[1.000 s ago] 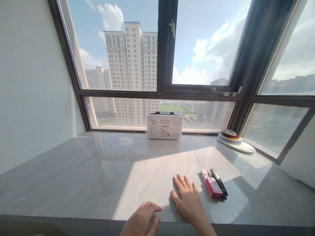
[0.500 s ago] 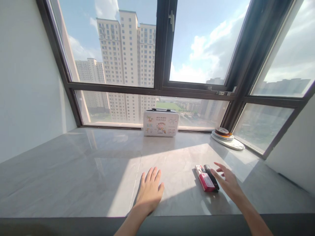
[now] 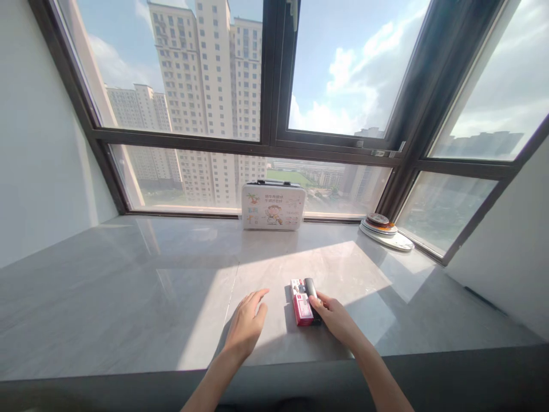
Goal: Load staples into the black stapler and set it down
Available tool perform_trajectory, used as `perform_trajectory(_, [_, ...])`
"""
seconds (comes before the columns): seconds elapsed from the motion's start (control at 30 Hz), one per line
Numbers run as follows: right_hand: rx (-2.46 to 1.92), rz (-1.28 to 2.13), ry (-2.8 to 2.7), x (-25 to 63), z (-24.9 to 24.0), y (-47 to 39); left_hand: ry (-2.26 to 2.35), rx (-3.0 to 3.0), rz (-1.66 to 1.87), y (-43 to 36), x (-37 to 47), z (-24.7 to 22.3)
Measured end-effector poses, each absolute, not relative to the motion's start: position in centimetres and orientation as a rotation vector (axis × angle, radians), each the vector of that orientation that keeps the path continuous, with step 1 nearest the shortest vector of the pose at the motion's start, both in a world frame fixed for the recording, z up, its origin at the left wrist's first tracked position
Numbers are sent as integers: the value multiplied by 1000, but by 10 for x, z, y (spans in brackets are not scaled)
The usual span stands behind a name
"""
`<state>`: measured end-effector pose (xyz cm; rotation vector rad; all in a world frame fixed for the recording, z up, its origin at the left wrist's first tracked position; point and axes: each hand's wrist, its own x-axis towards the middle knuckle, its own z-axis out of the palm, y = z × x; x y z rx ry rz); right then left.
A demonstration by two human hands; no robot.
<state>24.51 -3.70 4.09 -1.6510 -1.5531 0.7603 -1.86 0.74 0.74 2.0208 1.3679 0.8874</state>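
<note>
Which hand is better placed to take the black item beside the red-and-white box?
Right, probably: the right hand is at the black item, thumb seemingly touching it, while the left hand is apart, left of the box.

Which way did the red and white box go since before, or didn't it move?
Yes. The red and white box has moved left, much closer to the thin seam in the countertop.

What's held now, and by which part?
Right hand touches the black item mid-length; whether it grips can't be told. Left hand holds nothing.
</note>
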Motion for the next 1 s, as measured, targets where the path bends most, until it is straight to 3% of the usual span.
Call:
perform_trajectory(0.13, [-1671, 762, -1471, 167, 29, -31, 1509, 1726, 1000, -10, -22, 17])
perform_trajectory(0.27, [-1705, 736, -1413, 129, 24, -31, 1728, 1872, 1011, -22, -17, 25])
perform_trajectory(0.47, [-1863, 626, -1376, 165, 20, -51, 1761, 2164, 885, -19, -23, 27])
perform_trajectory(1.0, [-1889, 588, -1324, 192, 18, -71, 1826, 2388, 1129, 22, -112, 10])
